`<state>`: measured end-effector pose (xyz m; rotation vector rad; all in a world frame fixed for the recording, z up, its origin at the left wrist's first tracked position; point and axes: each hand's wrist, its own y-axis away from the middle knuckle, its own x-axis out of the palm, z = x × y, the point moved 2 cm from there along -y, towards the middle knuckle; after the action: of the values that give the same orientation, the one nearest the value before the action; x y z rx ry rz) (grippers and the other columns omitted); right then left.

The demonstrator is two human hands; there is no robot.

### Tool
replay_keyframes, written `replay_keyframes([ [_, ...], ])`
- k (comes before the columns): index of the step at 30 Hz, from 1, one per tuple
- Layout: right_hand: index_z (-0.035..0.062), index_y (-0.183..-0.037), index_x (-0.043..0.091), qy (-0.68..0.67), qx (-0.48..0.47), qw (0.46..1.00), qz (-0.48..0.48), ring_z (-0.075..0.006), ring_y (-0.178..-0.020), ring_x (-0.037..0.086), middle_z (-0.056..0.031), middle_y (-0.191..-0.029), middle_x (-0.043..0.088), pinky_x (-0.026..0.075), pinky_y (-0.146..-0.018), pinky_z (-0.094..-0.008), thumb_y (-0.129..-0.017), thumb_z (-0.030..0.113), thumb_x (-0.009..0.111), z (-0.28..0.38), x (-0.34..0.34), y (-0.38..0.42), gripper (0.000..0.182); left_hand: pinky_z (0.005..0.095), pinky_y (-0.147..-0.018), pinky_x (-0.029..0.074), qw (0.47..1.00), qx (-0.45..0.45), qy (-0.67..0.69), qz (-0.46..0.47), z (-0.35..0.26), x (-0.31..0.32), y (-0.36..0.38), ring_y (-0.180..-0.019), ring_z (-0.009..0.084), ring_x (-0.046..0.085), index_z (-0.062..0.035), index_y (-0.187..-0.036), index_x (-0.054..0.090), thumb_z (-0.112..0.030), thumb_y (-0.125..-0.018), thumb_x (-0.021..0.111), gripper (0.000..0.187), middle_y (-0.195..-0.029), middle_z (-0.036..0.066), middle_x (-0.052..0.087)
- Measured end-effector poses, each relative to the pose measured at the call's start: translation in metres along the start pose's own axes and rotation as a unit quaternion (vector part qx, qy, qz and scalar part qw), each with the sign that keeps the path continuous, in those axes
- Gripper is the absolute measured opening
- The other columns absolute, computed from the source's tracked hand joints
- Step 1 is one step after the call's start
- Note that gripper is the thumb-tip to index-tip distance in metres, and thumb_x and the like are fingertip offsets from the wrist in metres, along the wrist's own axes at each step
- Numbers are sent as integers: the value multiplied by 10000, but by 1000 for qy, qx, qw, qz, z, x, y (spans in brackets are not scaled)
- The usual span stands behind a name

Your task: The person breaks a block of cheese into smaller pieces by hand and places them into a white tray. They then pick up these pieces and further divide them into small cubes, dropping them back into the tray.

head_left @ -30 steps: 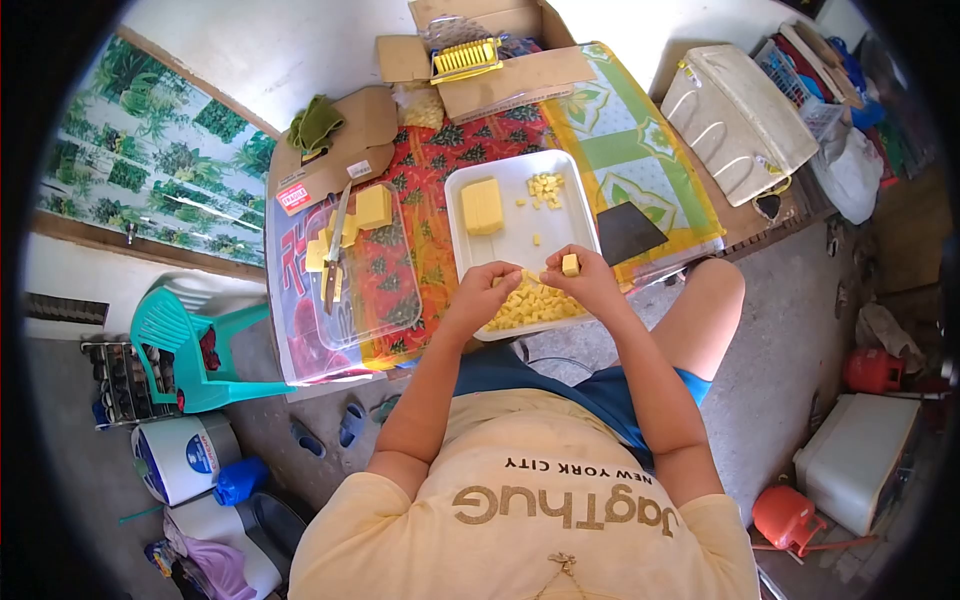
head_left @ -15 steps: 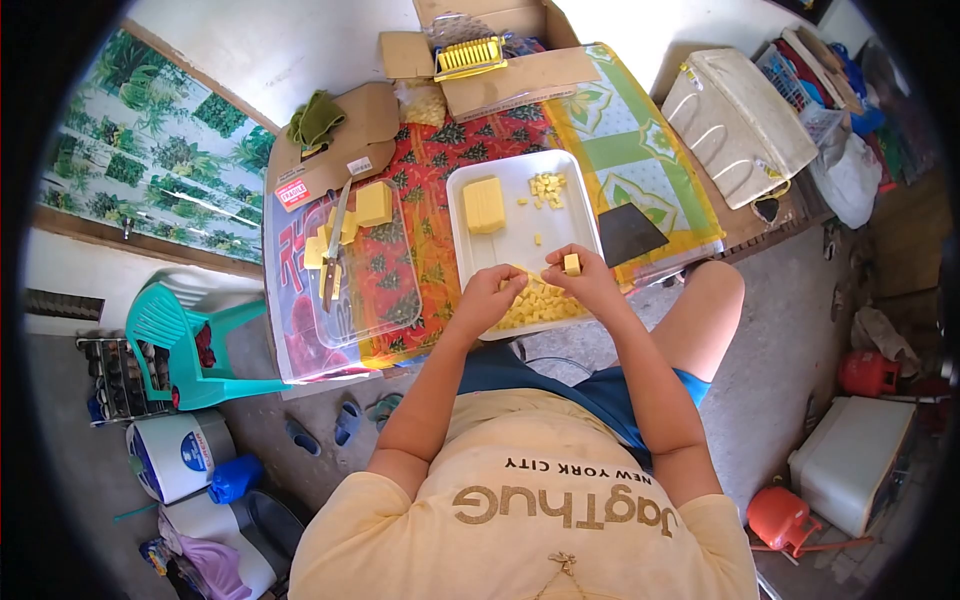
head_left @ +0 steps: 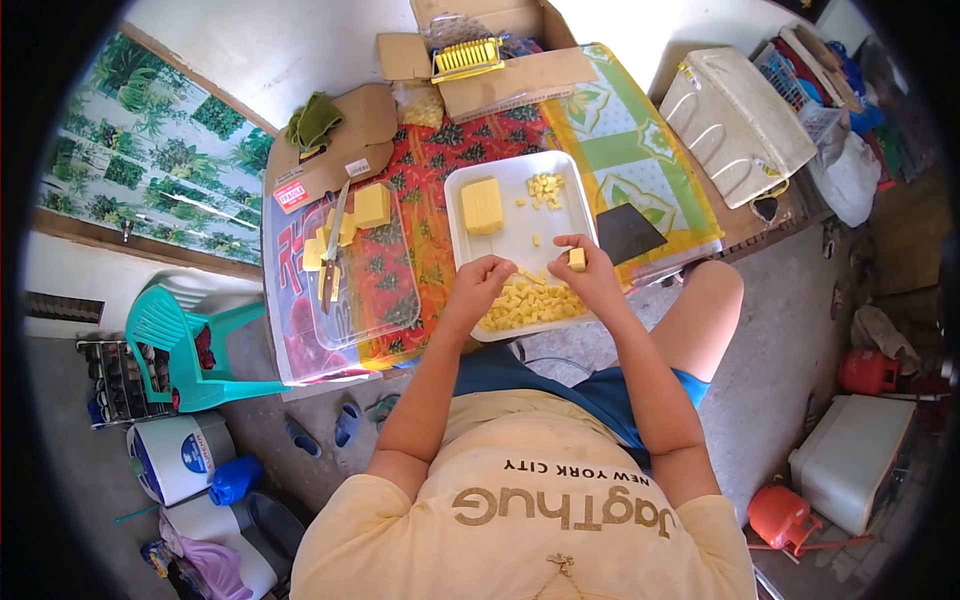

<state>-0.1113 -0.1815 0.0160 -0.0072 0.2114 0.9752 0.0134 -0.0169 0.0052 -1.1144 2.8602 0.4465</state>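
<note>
A white tray (head_left: 512, 172) holds a yellow block (head_left: 482, 206) at its back left, a small group of yellow cubes (head_left: 545, 190) at its back right and a larger pile of pieces (head_left: 530, 305) at the near end. My right hand (head_left: 588, 272), over the tray's right edge, grips a small yellow block (head_left: 577, 260). Over the tray's left side is my left hand (head_left: 484, 285), its fingers pinched at the end of a thin yellow strip (head_left: 528, 274). One lone cube (head_left: 536, 240) lies between the block and my right hand.
Left of the tray, a clear board (head_left: 385, 300) carries a knife (head_left: 335, 245) and larger yellow blocks (head_left: 373, 205). Behind stand an open cardboard box (head_left: 520, 92) and a yellow slicer (head_left: 467, 58). A dark flat sheet (head_left: 630, 234) lies right of the tray.
My hands have moved slightly apart, and my right hand has risen a little with the small block. More of the near pile shows between them.
</note>
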Motion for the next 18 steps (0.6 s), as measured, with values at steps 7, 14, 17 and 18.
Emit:
replay_keyframes([
  [7,76,-1180,532,-169,87,978,-82,-57,-700,525,29,-813,554,440,-559,-214,-798,249,755,19,-21,-3,475,254,-600,433,992,24,-120,41,-6,3,-37,-639,110,529,-13,-929,643,-318,-864,658,312,-717,14,584],
  [14,72,-1196,514,-207,108,968,-91,-70,-721,517,17,-870,545,435,-554,-214,-776,320,773,19,-32,-1,552,432,-798,481,911,89,-403,20,4,30,-72,-916,334,627,-137,-1083,630,-238,-812,638,289,-966,159,661],
  [17,74,-1201,511,-194,93,972,-90,-71,-723,519,21,-861,547,436,-558,-218,-786,312,765,24,-35,0,542,446,-775,498,891,60,-447,48,6,33,-83,-923,330,635,-132,-1106,603,-220,-817,611,302,-964,150,669],
  [18,75,-1196,518,-190,89,974,-87,-66,-714,518,19,-843,544,437,-556,-213,-796,304,757,27,-35,1,520,445,-775,498,891,61,-447,46,3,32,-84,-919,329,636,-127,-1079,611,-222,-811,617,285,-960,148,670],
])
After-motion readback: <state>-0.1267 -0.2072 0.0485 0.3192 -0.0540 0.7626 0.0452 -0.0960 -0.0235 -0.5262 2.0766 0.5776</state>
